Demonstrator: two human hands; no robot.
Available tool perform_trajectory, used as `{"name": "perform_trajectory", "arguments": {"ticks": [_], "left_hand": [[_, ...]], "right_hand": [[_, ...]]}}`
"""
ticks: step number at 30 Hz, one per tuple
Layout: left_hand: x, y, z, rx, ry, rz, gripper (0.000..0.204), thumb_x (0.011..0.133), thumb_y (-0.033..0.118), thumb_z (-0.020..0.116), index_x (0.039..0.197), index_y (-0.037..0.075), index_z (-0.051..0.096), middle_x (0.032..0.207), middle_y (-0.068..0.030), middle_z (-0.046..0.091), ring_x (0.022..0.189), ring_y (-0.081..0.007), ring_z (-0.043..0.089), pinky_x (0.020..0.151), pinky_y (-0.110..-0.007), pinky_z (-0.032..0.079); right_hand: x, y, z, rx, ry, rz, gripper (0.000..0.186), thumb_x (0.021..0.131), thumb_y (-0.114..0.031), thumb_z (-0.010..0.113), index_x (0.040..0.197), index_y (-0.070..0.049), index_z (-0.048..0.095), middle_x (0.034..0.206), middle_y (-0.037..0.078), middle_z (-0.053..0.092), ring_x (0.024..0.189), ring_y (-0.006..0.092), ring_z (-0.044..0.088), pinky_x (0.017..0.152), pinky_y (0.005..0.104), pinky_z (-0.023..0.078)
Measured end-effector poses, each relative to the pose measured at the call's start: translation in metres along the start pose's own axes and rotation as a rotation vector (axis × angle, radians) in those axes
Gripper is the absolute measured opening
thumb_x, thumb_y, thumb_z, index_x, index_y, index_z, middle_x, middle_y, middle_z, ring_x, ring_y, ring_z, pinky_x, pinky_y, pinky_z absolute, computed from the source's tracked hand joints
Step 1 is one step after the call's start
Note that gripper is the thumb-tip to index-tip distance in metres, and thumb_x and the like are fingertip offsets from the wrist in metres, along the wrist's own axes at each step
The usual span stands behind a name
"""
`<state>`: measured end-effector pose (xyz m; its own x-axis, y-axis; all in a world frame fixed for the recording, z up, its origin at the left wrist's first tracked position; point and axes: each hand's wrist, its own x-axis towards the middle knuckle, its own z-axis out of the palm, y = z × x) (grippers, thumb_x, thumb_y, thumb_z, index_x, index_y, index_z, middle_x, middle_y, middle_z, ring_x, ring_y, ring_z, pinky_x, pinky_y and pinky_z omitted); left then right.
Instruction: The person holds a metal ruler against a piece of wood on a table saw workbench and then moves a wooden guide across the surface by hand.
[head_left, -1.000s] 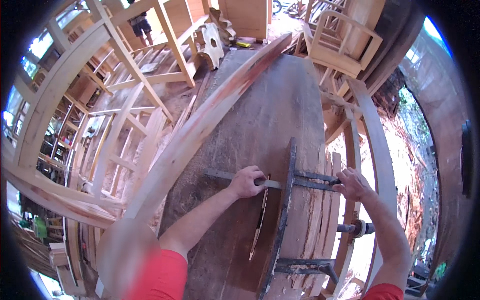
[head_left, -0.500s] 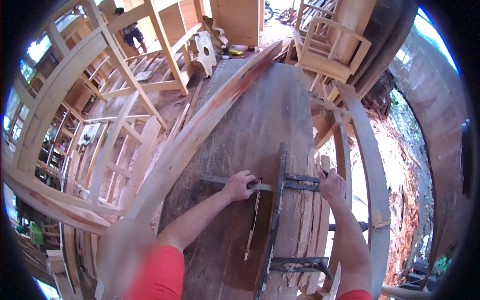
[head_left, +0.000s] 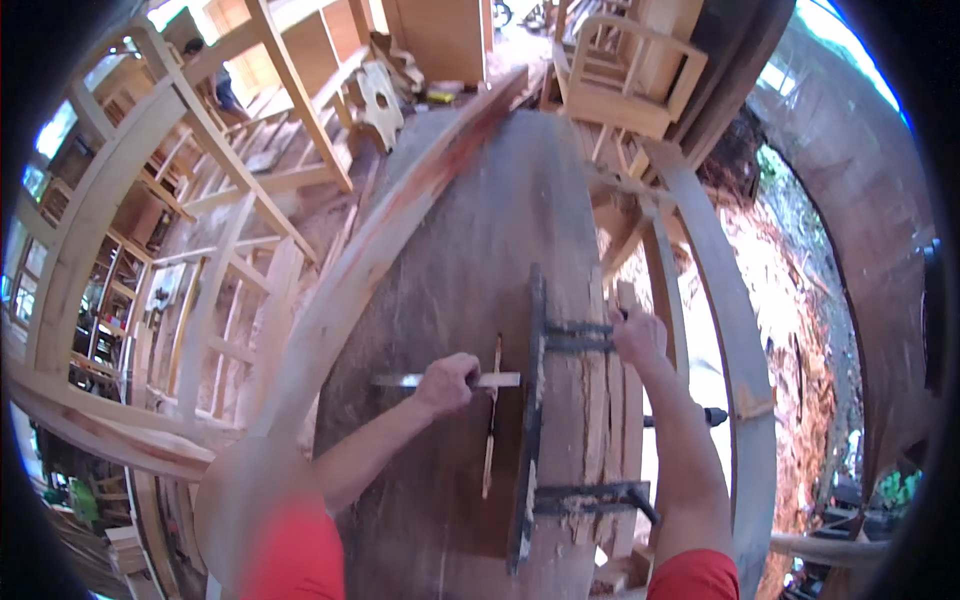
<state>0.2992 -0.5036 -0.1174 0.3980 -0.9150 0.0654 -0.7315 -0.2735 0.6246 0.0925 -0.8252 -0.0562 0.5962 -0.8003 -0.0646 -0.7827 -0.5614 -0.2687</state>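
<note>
My left hand (head_left: pixel 447 386) is closed around a flat pale metal strip (head_left: pixel 500 380), which lies crosswise over a wide dark wooden board (head_left: pixel 500 230). A long narrow light streak or sliver (head_left: pixel 489 440) crosses under the strip's right end. My right hand (head_left: pixel 640 336) is closed at the outer end of a dark metal clamp (head_left: pixel 578 337); just what its fingers grip is partly hidden. This clamp and a nearer one (head_left: pixel 580 500) reach right from a long dark bar (head_left: pixel 529 430), over layered rough wood strips (head_left: pixel 595 420).
A long pale beam (head_left: pixel 375 250) with reddish streaks slants along the board's left. Wooden frames (head_left: pixel 220 130) stand at the left, where a person (head_left: pixel 228 92) is far off. A chair-like wooden frame (head_left: pixel 625 110) is at the back right, and a curved plank (head_left: pixel 725 270) on the right.
The left hand has drawn the metal strip left and slightly nearer, away from the long dark bar. The right hand stays at the clamp's end. The whole view has shifted a little.
</note>
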Motion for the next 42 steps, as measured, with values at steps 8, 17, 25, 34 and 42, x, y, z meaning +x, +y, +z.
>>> {"name": "perform_trajectory", "arguments": {"ticks": [8, 17, 25, 34, 42], "left_hand": [[-0.048, 0.034, -0.006, -0.053, 0.065, -0.012, 0.004, 0.085, 0.004, 0.064, 0.089, 0.005, 0.064, 0.091, -0.0195, 0.069, 0.090, -0.0418, 0.069, 0.078, -0.051, 0.054], [-0.105, 0.048, 0.010, -0.085, 0.111, -0.078, 0.016, 0.078, -0.003, 0.067, 0.092, 0.003, 0.064, 0.092, -0.0203, 0.069, 0.091, -0.0422, 0.070, 0.077, -0.048, 0.056], [-0.107, 0.049, 0.009, -0.062, 0.109, -0.035, 0.023, 0.078, 0.003, 0.072, 0.100, 0.002, 0.064, 0.098, -0.0195, 0.068, 0.091, -0.0421, 0.069, 0.078, -0.048, 0.056], [-0.139, 0.053, -0.015, -0.195, -0.123, 0.086, 0.033, 0.089, 0.018, 0.080, 0.114, 0.001, 0.067, 0.107, -0.0194, 0.065, 0.097, -0.0421, 0.067, 0.083, -0.047, 0.056], [-0.134, 0.051, -0.011, -0.132, -0.100, 0.157, 0.036, 0.086, 0.011, 0.081, 0.121, 0.003, 0.072, 0.104, -0.0172, 0.065, 0.096, -0.0394, 0.067, 0.082, -0.046, 0.056]], "right_hand": [[0.002, -0.019, -0.008, -0.267, 0.177, -0.033, 0.066, 0.101, -0.052, 0.057, 0.146, -0.004, 0.059, 0.152, 0.025, 0.056, 0.149, 0.0451, 0.040, 0.121, 0.0638, 0.030], [-0.116, -0.135, 0.029, 0.291, -0.046, -0.388, 0.041, 0.087, -0.038, 0.080, 0.109, -0.004, 0.078, 0.159, 0.021, 0.050, 0.149, 0.0467, 0.039, 0.118, 0.0598, 0.037], [-0.137, -0.145, 0.051, 0.138, -0.062, -0.409, 0.043, 0.082, -0.047, 0.085, 0.105, -0.011, 0.080, 0.168, 0.022, 0.036, 0.151, 0.0537, 0.032, 0.118, 0.0651, 0.035], [-0.136, -0.143, 0.055, 0.103, -0.099, -0.387, 0.041, 0.081, -0.051, 0.085, 0.105, -0.018, 0.081, 0.169, 0.018, 0.037, 0.153, 0.0538, 0.029, 0.118, 0.0671, 0.035], [-0.143, -0.142, 0.053, 0.090, -0.117, -0.400, 0.042, 0.081, -0.052, 0.085, 0.107, -0.019, 0.082, 0.170, 0.017, 0.037, 0.155, 0.0538, 0.025, 0.119, 0.0678, 0.034]]}}
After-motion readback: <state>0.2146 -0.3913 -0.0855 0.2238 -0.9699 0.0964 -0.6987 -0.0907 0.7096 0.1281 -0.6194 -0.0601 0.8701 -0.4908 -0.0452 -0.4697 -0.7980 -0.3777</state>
